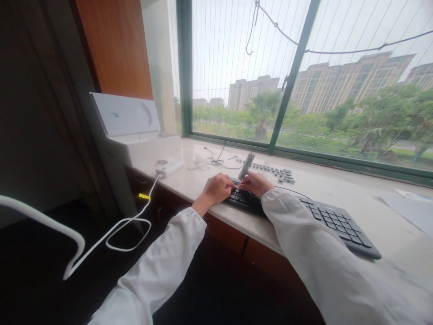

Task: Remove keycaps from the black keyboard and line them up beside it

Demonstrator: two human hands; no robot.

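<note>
A black keyboard (341, 222) lies along the front edge of the pale windowsill counter, its middle hidden behind my right sleeve. Over its left end, my left hand (219, 188) is closed, with the fingertips bent down at the keys; what they pinch, if anything, is too small to make out. Just to the right, my right hand (257, 183) is closed around a dark grey flat-sided tool (246, 166) that sticks up above the fingers, with its lower end low over the keys. Beyond the hands, several loose keycaps (270, 169) are laid out in rows on the counter.
An open white box (152, 146) stands at the counter's left end. Near it are a white power strip (171, 168) with a hanging cable (126, 220) and a clear plastic piece (199, 163). A thin black cable (218, 161) lies by the window; papers (411, 207) are at right.
</note>
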